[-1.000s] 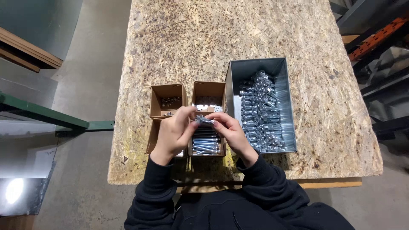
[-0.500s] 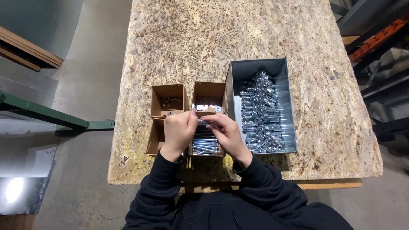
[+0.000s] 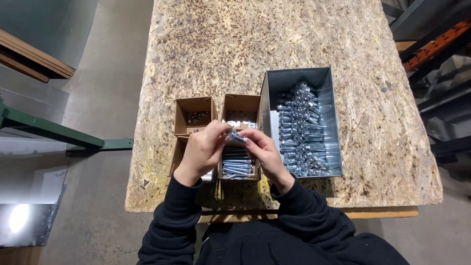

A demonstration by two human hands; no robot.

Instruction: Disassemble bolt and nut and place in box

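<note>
Both hands meet above the middle of 3 small cardboard boxes. The left hand (image 3: 202,148) curls its fingers around one end of a silvery bolt (image 3: 236,136), and the right hand (image 3: 265,151) pinches the other end with thumb and fingertips, so each hand is closed on the same bolt. The bolt lies tilted between them, just above the box of bolts (image 3: 238,166), whose long shiny shafts lie side by side under the hands. Whether a nut or washer sits on the bolt is too small to tell.

Behind that box, touching it, stands a box with washers (image 3: 241,114), pale rings along its near wall. To the left of it is a box with nuts (image 3: 195,117), small dark pieces on its floor. The left hand partly covers another box below it.

Just right of the boxes sits a grey metal bin (image 3: 299,78), heaped with finished bolts (image 3: 301,132). Everything rests on a chipboard table (image 3: 274,39). Black sleeves (image 3: 304,216) cover both arms to the wrists. Bare concrete floor (image 3: 108,98) lies to the left.
</note>
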